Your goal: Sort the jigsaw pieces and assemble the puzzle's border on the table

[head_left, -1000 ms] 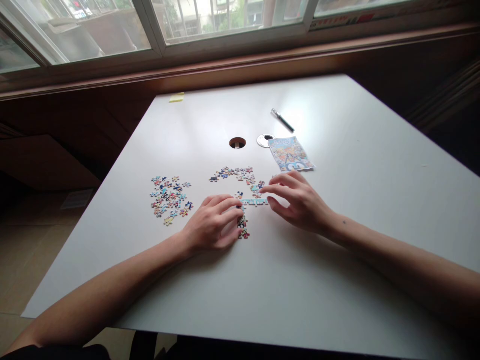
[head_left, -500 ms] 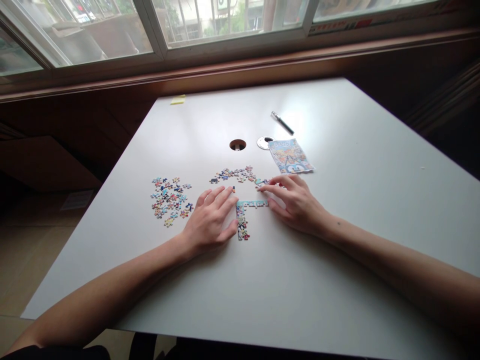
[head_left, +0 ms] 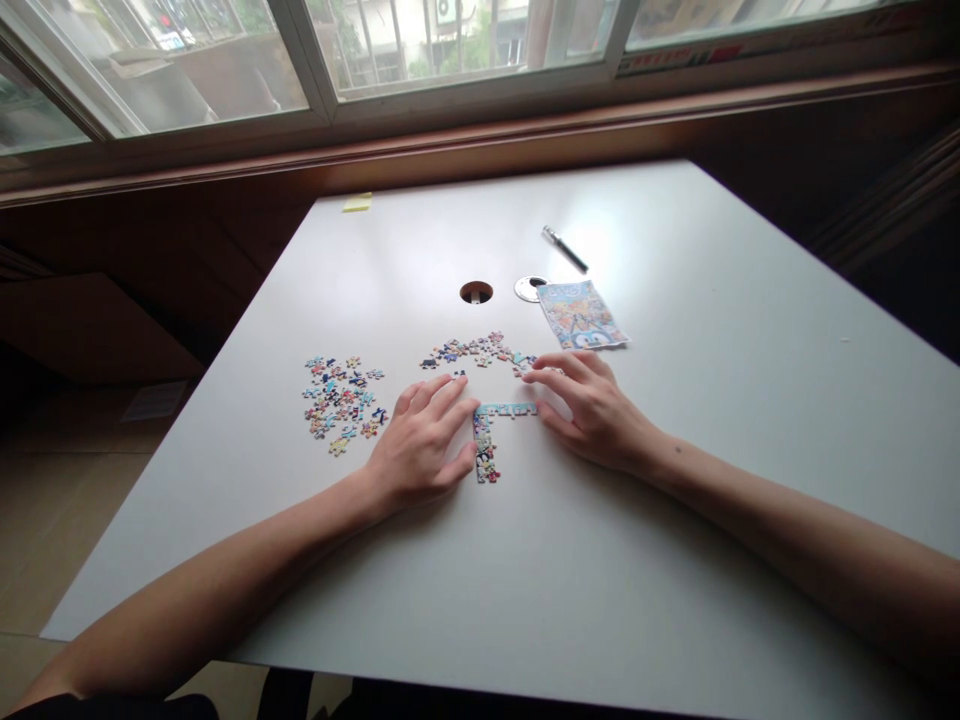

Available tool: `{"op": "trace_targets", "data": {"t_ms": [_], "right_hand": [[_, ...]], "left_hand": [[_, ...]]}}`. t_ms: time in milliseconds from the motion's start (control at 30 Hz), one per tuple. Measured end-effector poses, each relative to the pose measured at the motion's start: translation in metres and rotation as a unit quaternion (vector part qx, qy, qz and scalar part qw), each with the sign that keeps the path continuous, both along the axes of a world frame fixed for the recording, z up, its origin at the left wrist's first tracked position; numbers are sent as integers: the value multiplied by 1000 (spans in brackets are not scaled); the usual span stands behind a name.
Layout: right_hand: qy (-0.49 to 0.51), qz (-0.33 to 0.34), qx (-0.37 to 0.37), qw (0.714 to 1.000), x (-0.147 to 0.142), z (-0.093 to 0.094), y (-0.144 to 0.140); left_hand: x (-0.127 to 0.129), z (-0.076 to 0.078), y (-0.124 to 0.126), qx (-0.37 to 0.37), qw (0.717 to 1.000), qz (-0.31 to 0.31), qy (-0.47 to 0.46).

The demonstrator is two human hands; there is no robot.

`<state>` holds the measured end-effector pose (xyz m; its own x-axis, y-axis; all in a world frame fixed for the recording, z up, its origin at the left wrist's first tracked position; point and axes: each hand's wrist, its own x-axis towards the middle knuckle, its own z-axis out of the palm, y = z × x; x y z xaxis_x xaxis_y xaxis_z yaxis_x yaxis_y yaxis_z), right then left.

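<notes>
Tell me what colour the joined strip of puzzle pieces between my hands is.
Light blue, seen in the head view: the joined strip runs between the left hand and right hand.

The broad white table top (head_left: 675, 480) looks smooth and faintly satiny, like laminate, taking a soft sheen from the window. The small multicoloured printed cardboard puzzle pieces (head_left: 341, 398) look matt, while the colourful printed paper picture sheet (head_left: 579, 315) shows a slight gloss. The slim dark pen (head_left: 565, 248) appears to be shiny plastic or metal.

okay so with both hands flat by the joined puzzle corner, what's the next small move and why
Probably pick one piece from the loose pieces with the right hand, whose fingertips already touch their near edge. The joined corner strip lies between it and the left hand, and neither hand holds a piece.
</notes>
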<state>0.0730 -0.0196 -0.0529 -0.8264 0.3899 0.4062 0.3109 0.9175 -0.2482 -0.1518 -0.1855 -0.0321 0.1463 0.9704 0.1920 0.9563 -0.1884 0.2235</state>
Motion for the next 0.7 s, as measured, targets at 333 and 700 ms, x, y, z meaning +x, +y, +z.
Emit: {"op": "trace_targets", "data": {"t_ms": [333,700], "right_hand": [[12,7,-12,1000,0,1,-2],[20,79,-6,997,-1,5,-3]], "left_hand": [[-5,-3,-1,-11,996,-85,-15],[-3,0,1,2,997,-75,-24]]}}
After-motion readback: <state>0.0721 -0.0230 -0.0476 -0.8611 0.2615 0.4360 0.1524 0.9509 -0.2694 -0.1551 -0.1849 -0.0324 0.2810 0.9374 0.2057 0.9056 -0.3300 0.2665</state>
